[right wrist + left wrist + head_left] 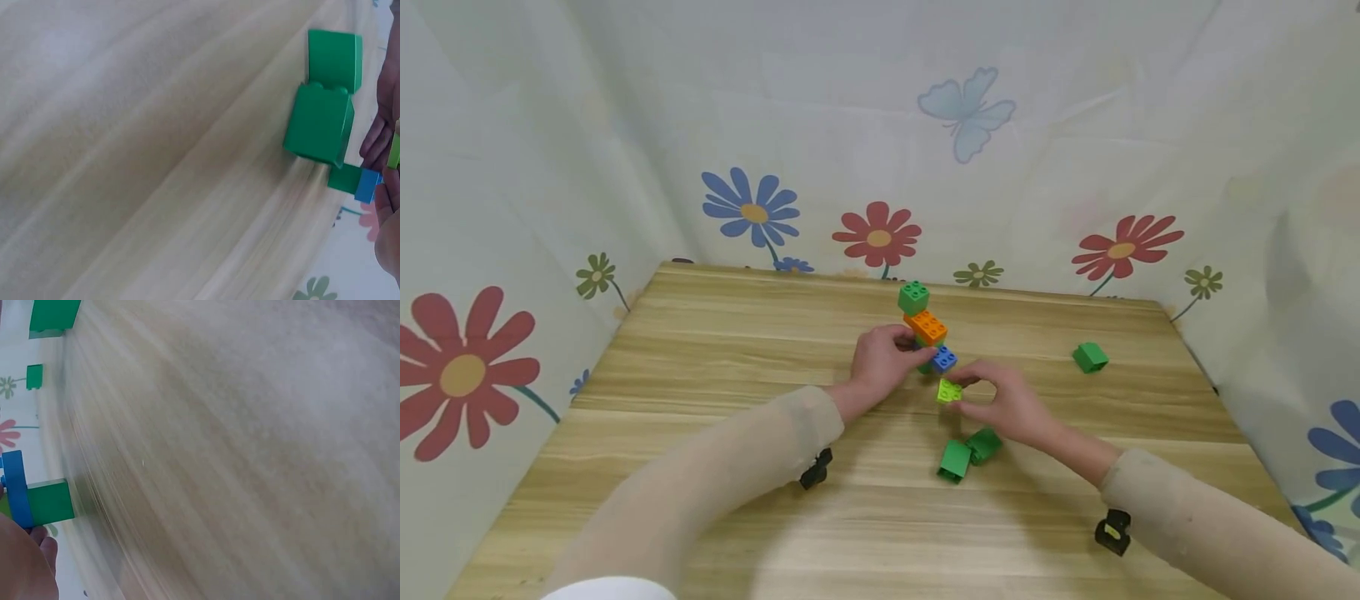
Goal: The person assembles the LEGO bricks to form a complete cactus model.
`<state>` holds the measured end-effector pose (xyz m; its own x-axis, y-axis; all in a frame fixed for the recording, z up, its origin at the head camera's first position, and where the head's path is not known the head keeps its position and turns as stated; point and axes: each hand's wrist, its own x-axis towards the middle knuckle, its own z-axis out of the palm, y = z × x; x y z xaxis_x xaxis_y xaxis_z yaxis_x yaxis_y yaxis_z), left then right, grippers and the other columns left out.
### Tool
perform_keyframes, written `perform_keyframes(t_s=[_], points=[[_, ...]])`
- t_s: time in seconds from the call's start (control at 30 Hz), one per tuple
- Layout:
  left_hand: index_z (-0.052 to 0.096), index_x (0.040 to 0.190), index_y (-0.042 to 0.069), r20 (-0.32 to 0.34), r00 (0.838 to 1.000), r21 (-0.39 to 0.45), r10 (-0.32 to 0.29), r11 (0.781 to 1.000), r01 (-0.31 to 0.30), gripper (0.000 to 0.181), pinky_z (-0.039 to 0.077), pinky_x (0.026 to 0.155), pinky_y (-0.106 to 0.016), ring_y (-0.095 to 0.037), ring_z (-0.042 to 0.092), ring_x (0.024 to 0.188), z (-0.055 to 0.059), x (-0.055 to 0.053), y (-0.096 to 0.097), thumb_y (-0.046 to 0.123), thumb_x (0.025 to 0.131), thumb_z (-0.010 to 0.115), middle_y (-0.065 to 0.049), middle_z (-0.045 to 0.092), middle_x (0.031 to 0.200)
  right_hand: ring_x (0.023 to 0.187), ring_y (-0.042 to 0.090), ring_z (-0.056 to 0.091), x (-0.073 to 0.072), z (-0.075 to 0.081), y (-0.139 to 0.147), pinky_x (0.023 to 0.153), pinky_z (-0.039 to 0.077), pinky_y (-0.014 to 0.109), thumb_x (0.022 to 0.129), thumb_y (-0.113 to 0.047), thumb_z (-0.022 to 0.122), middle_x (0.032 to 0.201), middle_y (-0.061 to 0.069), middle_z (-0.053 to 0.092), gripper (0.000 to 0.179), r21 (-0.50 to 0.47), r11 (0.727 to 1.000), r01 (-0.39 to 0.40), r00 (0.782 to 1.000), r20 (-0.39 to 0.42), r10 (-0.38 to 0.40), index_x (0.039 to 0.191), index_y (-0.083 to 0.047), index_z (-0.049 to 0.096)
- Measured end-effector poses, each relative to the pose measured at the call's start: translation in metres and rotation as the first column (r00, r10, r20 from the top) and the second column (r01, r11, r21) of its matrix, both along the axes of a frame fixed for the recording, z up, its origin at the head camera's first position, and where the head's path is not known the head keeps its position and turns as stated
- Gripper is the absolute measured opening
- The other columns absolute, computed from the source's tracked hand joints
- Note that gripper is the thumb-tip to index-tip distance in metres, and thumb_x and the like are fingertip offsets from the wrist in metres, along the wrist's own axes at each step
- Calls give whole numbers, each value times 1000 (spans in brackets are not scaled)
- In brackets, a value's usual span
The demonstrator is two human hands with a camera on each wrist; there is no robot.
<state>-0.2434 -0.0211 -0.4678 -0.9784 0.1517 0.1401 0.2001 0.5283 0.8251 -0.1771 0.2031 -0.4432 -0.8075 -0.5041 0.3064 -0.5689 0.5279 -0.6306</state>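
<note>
A stack of toy building bricks stands on the table. It has a green brick (51, 502) at the bottom, a blue brick (944, 359) above it, then an orange brick (927, 327) and a green top brick (913, 297). Part of a lime layer (4, 505) shows in the left wrist view. My left hand (886, 360) grips the stack from its left side, thumb beside the blue brick. Just in front of the stack, my right hand (1011, 407) pinches a lime brick (949, 391) between thumb and fingers.
Two green bricks (955, 461) lie tipped over close together, nearer me than the right hand. Another green brick (1090, 357) lies at the table's right. A flowered curtain (820, 125) hangs behind the wooden table (722, 333).
</note>
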Motion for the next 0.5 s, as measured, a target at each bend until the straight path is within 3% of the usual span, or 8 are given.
perform_keyframes(t_s=[0.3,0.5], points=[[81,112,11,4,1000,14,19,1000,-19,36,63,86,-34,-17,77,98,-2,1,2,38,90,89,-2,81,107,103,28,73,-15,5,6,94,59,59,88,-5,88,114,9,78,32,3,988,152,988,-13,-152,118,-5,78],[81,112,10,3,1000,23,27,999,-27,37,63,88,-35,-18,77,100,-2,2,3,37,90,89,-3,81,108,104,29,73,-24,5,6,92,60,59,89,-10,88,116,10,78,32,5,977,213,977,-13,-213,120,-5,78]])
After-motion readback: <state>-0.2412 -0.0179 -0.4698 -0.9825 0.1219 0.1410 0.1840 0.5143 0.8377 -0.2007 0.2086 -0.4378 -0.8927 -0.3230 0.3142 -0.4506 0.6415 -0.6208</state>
